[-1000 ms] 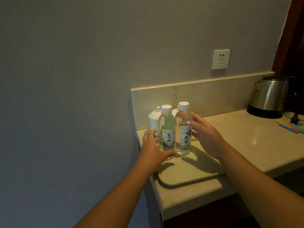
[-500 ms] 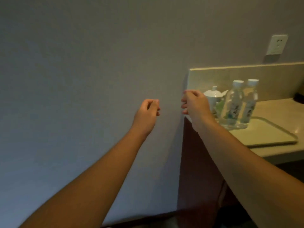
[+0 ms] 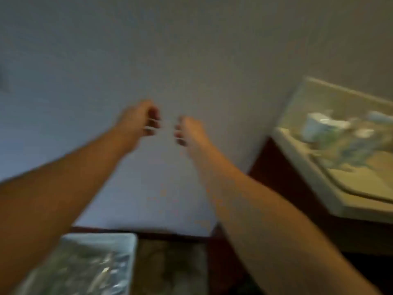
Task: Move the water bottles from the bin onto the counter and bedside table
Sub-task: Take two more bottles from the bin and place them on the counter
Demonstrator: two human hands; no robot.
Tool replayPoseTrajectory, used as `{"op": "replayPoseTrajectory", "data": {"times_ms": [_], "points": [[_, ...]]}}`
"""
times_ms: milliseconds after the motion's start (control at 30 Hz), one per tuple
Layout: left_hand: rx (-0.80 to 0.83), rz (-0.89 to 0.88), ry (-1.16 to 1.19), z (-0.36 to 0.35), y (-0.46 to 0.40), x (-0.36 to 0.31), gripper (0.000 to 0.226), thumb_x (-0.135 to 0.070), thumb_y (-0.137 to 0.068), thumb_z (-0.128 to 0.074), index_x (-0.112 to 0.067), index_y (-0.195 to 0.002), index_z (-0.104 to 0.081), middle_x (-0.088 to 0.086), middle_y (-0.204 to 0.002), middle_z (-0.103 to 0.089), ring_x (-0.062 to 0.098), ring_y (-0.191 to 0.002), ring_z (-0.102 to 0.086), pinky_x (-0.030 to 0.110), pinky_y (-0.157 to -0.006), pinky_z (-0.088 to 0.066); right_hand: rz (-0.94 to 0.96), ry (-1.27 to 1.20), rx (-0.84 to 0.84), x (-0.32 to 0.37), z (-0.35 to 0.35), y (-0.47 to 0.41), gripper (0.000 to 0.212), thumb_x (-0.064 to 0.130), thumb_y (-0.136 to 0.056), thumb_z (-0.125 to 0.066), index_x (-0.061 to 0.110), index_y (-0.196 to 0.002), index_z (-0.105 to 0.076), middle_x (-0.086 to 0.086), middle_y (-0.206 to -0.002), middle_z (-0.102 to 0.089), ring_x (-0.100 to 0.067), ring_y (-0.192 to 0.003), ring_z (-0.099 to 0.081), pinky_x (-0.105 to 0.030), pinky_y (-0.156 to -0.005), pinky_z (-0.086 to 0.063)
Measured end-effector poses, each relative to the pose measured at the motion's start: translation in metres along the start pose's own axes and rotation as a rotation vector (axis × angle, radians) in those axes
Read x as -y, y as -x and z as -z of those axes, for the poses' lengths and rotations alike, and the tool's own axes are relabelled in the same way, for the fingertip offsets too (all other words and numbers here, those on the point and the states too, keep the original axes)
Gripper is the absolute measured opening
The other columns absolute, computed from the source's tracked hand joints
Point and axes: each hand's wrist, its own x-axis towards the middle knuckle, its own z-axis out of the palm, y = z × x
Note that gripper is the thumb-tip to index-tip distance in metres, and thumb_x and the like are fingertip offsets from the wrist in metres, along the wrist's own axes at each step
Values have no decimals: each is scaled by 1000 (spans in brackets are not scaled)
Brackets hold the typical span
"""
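The whole view is smeared by motion blur, so edges and small details are hard to make out. At the lower left a pale plastic bin (image 3: 127, 250) is cut off by the frame edge and partly hidden behind the left forearm — inside it lies a jumble of glinting clear shapes that look like water bottles (image 3: 100, 273), though they cannot be counted. At the right a stone tabletop (image 3: 314, 188) carries a pale tray (image 3: 365, 184), which runs out of frame. At the tray's far end stand a white lidded cup (image 3: 314, 128) and a greenish, blurred streak that appears to be bottles on the tray (image 3: 350, 150); their number and outlines are not clear. Both arms reach forward in front of the bare wall (image 3: 191, 50), well apart from bin and tabletop. The left hand (image 3: 138, 120) and right hand (image 3: 189, 130) hang near each other with fingers loosely curled, holding nothing — neither touches any object.
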Motion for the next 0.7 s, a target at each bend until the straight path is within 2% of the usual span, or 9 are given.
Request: {"op": "replayPoseTrajectory", "data": {"times_ms": [33, 67, 100, 400, 567, 700], "points": [[45, -52, 41, 5, 4, 3, 29, -25, -100, -44, -20, -75, -59, -1, -67, -63, 14, -59, -59, 26, -59, -45, -91, -19, 2, 2, -15, -9, 28, 19, -102, -49, 17, -74, -52, -3, -72, -51, -15, -58, -49, -25, -56, -40], [85, -83, 29, -4, 11, 4, 29, -25, -100, -46, -20, -75, -59, 0, -68, -61, 15, -59, -57, 26, -59, -43, -143, 3, -110, 0, -5, -19, 26, 18, -101, -50, 17, -75, -54, -3, -73, -54, -15, -57, -50, -25, -55, -41], [64, -106, 22, -7, -1, 7, 28, -25, -101, -46, -20, -76, -59, 0, -69, -61, 15, -59, -56, 26, -58, -42, -152, -15, -131, -7, -10, -28, 23, 19, -99, -52, 17, -76, -56, -2, -74, -56, -15, -58, -52, -25, -54, -43], [-68, -133, -62, 73, -53, 42, 24, -34, -98, -49, -20, -84, -63, -3, -74, -66, 14, -67, -61, 32, -66, -49, -197, -61, -3, -69, -93, -79, 10, 21, -97, -56, 15, -92, -62, -5, -88, -63, -20, -73, -60, -31, -61, -49], [-155, -65, 11, 121, -69, 108, 21, -27, -97, -52, -20, -82, -66, -6, -70, -68, 11, -68, -64, 34, -70, -52, -262, -94, 15, -131, -153, -81, 11, 22, -99, -54, 18, -92, -61, -4, -89, -64, -16, -72, -59, -28, -61, -48], [-173, 23, 77, 159, -80, 184, 20, -18, -94, -53, -17, -78, -66, -4, -67, -67, 15, -68, -64, 35, -70, -52, -329, -84, 14, -193, -202, -80, 12, 24, -100, -51, 17, -101, -62, -4, -91, -66, -16, -75, -61, -28, -64, -50]]}}
